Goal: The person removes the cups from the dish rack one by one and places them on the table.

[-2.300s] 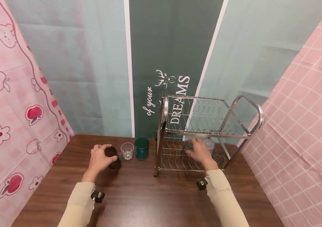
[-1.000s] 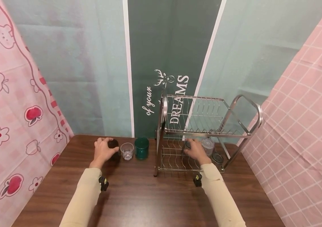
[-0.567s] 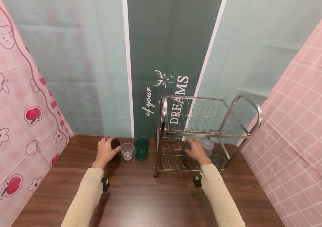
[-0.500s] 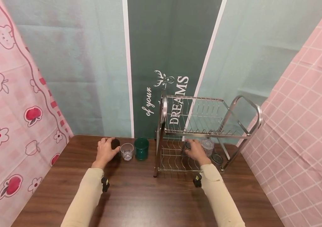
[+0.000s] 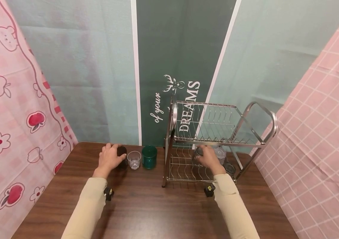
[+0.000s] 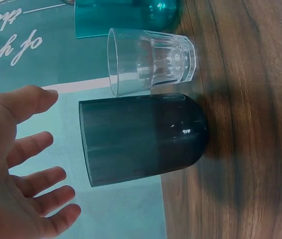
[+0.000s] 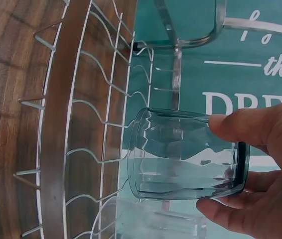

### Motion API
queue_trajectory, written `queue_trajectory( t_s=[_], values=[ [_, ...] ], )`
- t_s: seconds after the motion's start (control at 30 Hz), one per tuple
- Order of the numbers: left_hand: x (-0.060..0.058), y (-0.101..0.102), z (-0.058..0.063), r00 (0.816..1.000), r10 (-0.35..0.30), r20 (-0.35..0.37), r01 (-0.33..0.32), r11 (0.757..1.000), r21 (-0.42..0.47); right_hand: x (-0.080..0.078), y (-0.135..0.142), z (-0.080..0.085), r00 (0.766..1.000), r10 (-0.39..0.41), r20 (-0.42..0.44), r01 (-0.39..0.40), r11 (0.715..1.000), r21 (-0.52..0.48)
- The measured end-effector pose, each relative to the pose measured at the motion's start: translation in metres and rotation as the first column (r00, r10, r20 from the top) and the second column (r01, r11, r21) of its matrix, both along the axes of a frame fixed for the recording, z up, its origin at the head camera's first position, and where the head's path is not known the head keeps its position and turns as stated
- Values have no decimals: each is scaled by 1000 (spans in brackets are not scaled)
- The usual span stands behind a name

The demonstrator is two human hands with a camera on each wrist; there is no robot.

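My left hand [image 5: 106, 158] is by a dark tinted cup [image 5: 122, 157] standing upright on the table. In the left wrist view its fingers are spread and stand apart from the cup's rim, holding nothing. To the right of that cup are a small clear glass [image 5: 134, 160] and a green cup [image 5: 149, 156]. My right hand [image 5: 212, 160] reaches into the lower tier of a metal dish rack [image 5: 199, 179]. In the right wrist view, thumb and fingers grip a grey-tinted glass [image 7: 181, 154] near its base. The glass is upside down, its rim at the rack wires.
Another clear glass [image 5: 219, 155] and a dark round glass [image 5: 229, 168] sit at the right of the lower tier. The rack's upper tier [image 5: 214, 139] hangs over my right hand. Curtains [image 5: 103, 83] close off the back and both sides.
The dark cup was moved back and right beside the small clear glass; my left hand then let go and drew slightly left. My right hand stays at the grey-tinted glass in the rack.
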State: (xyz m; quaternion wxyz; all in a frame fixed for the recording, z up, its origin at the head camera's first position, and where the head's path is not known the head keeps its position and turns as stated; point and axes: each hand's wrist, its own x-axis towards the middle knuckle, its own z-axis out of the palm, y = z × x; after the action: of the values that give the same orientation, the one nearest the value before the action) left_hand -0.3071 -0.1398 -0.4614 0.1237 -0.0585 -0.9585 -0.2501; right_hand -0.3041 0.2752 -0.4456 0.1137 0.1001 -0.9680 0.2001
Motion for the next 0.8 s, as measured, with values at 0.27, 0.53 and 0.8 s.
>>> queue_trajectory(
  t_s=[0.27, 0.53, 0.8],
  values=[
    [10, 6, 2, 1000, 17, -3, -17, 1000, -25, 15, -11, 5, 999, -41, 22, 41, 999, 0],
    [36, 26, 3, 1000, -6, -29, 5, 999, -49, 35, -10, 7, 1000, -27, 16, 27, 999, -34],
    [52, 37, 8, 998, -49, 31, 52, 992, -111, 54, -11, 8, 1000, 1, -19, -3, 996, -94]
  ],
)
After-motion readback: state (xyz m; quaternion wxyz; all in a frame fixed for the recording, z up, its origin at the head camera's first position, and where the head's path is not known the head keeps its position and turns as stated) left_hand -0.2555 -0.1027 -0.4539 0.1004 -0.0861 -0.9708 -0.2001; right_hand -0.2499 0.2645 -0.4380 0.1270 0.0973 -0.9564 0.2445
